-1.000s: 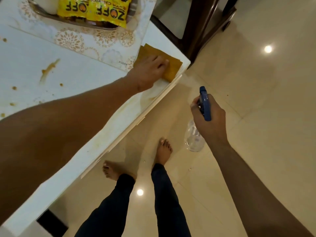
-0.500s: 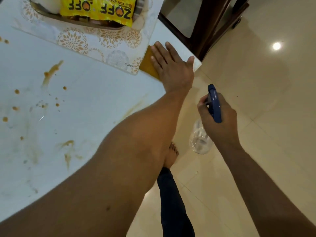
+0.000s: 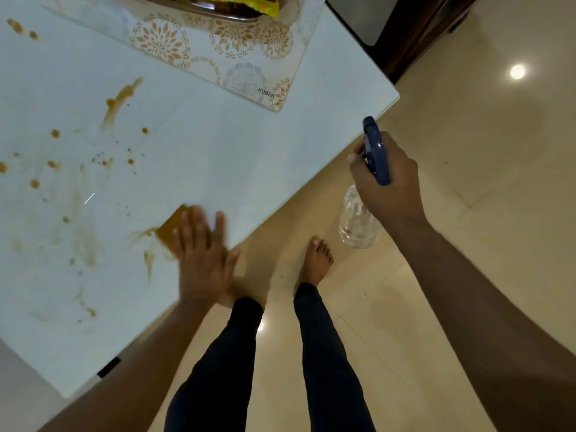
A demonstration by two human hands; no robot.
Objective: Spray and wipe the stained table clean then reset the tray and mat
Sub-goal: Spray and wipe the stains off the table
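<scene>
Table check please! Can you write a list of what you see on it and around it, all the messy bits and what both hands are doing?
Surface: white table with brown stains and smears across its left part.
Job's things: brown cloth flat on the table; patterned mat under a metal tray.
Clutter: yellow packet on the tray.
Hands: left hand pressing the cloth; right hand holding a spray bottle beyond the table's edge.
Cables: nothing seen.
Surroundings: tiled floor, dark wooden furniture.
</scene>
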